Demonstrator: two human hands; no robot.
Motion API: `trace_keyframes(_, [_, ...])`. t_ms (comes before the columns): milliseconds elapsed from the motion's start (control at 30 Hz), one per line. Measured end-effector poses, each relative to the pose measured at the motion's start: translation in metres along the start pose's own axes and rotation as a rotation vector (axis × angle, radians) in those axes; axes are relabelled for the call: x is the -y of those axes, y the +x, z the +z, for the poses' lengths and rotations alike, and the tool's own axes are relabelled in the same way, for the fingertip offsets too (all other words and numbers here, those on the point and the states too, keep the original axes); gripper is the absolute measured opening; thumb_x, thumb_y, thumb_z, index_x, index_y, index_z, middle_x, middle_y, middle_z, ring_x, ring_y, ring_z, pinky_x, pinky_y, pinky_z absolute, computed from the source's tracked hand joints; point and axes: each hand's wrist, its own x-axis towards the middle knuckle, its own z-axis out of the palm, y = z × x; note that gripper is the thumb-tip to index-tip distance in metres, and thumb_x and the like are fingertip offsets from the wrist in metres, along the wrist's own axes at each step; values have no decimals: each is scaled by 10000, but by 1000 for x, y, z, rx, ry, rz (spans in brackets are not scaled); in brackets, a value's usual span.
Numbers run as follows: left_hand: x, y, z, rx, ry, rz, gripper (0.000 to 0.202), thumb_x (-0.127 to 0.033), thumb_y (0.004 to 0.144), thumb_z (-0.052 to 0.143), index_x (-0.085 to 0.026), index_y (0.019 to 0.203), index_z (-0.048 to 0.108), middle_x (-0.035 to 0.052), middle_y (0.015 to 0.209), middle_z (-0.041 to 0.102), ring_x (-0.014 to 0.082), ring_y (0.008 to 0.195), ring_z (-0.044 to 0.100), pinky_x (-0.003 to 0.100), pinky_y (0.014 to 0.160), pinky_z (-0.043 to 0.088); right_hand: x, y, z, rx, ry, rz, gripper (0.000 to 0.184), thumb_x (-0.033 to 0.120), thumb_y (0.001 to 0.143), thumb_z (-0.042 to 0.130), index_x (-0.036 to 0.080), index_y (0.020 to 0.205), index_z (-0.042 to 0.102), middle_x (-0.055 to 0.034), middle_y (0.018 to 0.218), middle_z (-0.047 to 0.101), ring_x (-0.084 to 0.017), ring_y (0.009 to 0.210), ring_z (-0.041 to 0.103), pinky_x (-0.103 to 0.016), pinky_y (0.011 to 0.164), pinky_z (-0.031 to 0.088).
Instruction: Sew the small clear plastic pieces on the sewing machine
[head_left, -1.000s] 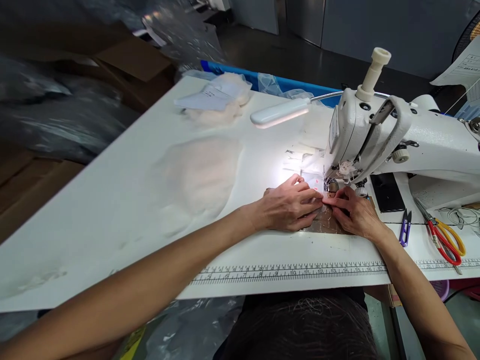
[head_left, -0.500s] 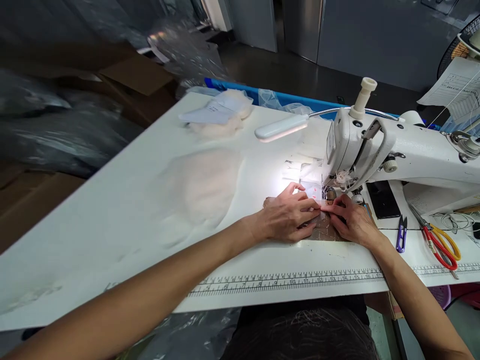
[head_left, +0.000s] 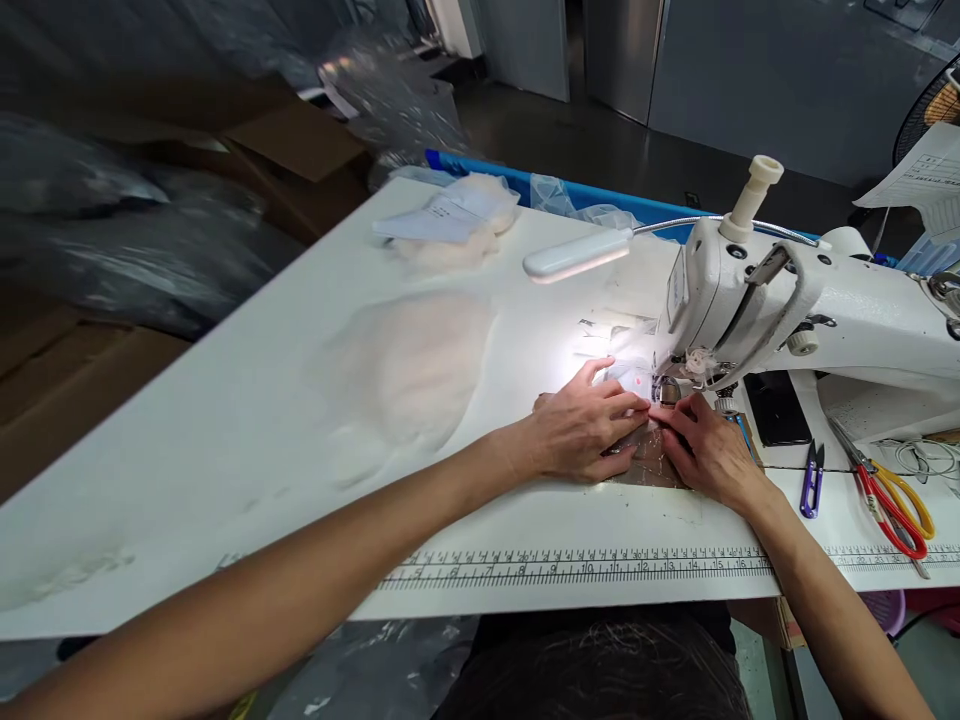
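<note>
A small thin whitish piece of fabric (head_left: 630, 376) with a pink dot lies under the lamp light beside the needle area of a white sewing machine (head_left: 697, 290). My left hand (head_left: 589, 425) is palm down on it, fingers bent and the outermost finger lifted. The fingertips of my right hand (head_left: 709, 445) pinch close to the presser foot (head_left: 665, 390), meeting those of the left at the fabric's near edge. Both hands partly hide the fabric. Beneath them shows a brownish plate (head_left: 652, 465) at the machine's bed.
Purple thread snips (head_left: 812, 480), scissors (head_left: 892, 505) with red and yellow handles and a black phone (head_left: 778, 408) lie to the right. A lamp (head_left: 577, 256) hangs over the white table (head_left: 525, 520). Sheer pale fabric pieces (head_left: 420, 370) and a paper-topped pile (head_left: 450, 220) sit left.
The view has shifted slightly, so the machine and tools appear farther right. Both hands stay at the fabric by the presser foot, with little change in their grip.
</note>
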Motion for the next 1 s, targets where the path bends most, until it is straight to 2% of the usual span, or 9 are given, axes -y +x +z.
trace_keyframes(100, [2,-2,2,20,-11,2,260,-307,906,453,-165,995,652,83,1103,667,219,854,600,576,1020,355,-1,-2,-1,-9,5,-11,381,254,979,419,254,1315,600,-107,1129,653,-206,833,654,-275,663,497])
trace_keyframes(267, [5,-2,3,63,-36,-24,295,-352,915,452,-162,1032,645,94,1128,655,241,929,598,582,1027,359,0,-2,-1,14,-24,14,403,265,984,408,264,1355,566,-111,1135,654,-216,856,649,-277,645,482])
trace_keyframes(700, [10,4,0,110,-5,-58,319,-388,899,493,-155,1062,636,99,1127,650,234,935,594,543,1022,375,1,1,8,-23,-85,15,430,288,985,351,237,1362,552,-136,1066,661,-211,751,629,-262,524,402])
trace_keyframes(900, [9,7,0,118,20,-62,343,-396,903,496,-133,1085,619,103,1115,654,251,937,597,541,985,383,5,3,6,34,-89,60,428,270,985,389,242,1390,527,-139,1064,663,-227,793,641,-259,549,429])
trace_keyframes(1000, [9,8,-2,119,45,-72,364,-411,904,492,-129,1100,613,102,1079,658,251,905,598,524,939,408,2,0,5,2,13,64,413,258,979,407,245,1364,556,-130,1062,660,-229,821,649,-276,605,475])
